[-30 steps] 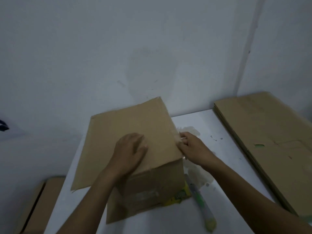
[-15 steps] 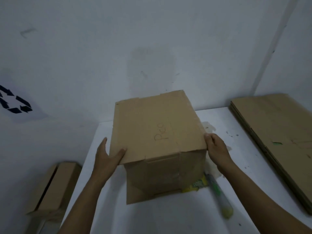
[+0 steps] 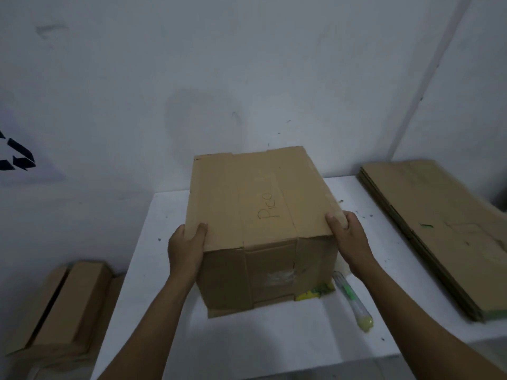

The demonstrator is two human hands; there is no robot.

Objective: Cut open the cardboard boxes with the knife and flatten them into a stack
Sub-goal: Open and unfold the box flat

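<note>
A brown cardboard box (image 3: 258, 204) with "Pico" handwritten on its top stands on the white table (image 3: 274, 341). My left hand (image 3: 186, 248) grips its near left top corner, thumb on the top face. My right hand (image 3: 347, 234) grips the near right top corner, fingers curled over the edge. The knife (image 3: 354, 305), with a green and yellow handle, lies on the table just right of the box, below my right wrist. A stack of flattened cardboard (image 3: 439, 229) lies along the table's right side.
Another cardboard box (image 3: 63, 305) sits lower down, left of the table. White walls stand close behind the table, meeting in a corner at the back right. A dark recycling mark (image 3: 16, 157) shows on the left wall.
The box's top flaps came down flat and closed. Both hands moved out from the middle of the top to the near corners, and the box now sits squarer and nearer to me.
</note>
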